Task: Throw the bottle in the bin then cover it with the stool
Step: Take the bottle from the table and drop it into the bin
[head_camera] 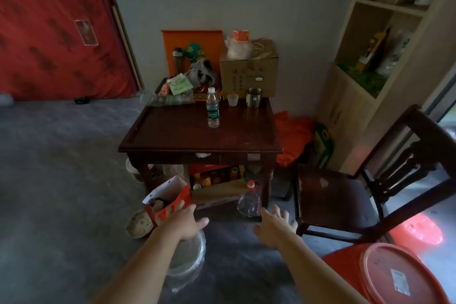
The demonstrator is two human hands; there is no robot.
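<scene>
1. Nearest to me, at the lower right edge of the view, I see the red stool (392,276). It sits on the floor well apart from either hand, so I judge the covering step has not begun.
2. Just ahead on the left, the bin (191,260) stands on the floor, lined with a clear bag. From here I can make out nothing inside it, though my left forearm hides part of the opening.
3. My left hand (183,223) hovers above the bin's far rim with its grip spread wide, fingers extended, and it has hold of nothing.
4. My right hand (276,226) reaches forward beside it, over bare floor; its grip is likewise spread and empty.
5. Past the hands, a red paper bag (172,201) and a big clear jug with a red cap (249,198) stand on the floor by the desk's legs. I take neither to be the task's thing.
6. Farther off, the bottle (212,108) stands upright on the desk (172,136), capped and untouched, well beyond both hands.
7. My judgement: nothing is done yet. Left to do: fetch the bottle, drop it in the bin, then set the stool over the bin.
</scene>
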